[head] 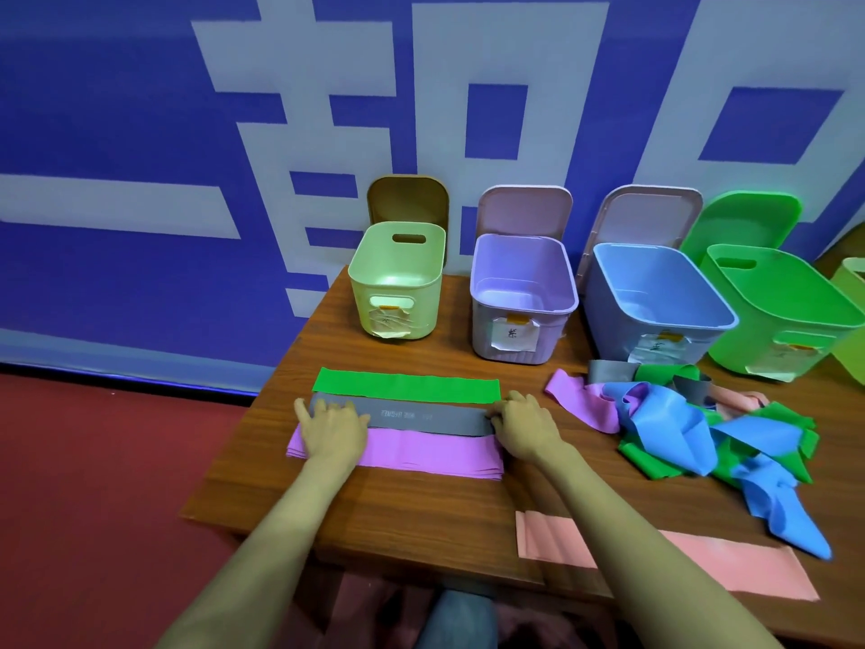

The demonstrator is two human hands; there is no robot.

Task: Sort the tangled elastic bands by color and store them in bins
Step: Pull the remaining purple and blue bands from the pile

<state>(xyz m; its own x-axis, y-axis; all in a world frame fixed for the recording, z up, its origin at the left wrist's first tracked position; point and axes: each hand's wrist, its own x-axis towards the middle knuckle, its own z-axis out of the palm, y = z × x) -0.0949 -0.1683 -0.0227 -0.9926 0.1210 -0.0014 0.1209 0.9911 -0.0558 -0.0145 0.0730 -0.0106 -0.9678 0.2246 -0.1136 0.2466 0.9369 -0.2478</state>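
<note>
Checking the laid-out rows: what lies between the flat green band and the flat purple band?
Head view: the grey band lies flat between them, left hand and right hand on its ends.

A wooden table (421,508) meets a blue wall (117,110) above red floor (93,461).

Left grip (333,428) flat, right grip (520,426) curled.

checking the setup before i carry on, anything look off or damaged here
The label on the pale green bin is crumpled and peeling, unlike the purple bin's flatter one. The pink band lies slanted near the table's front edge, unlike the grey band laid straight.
</note>
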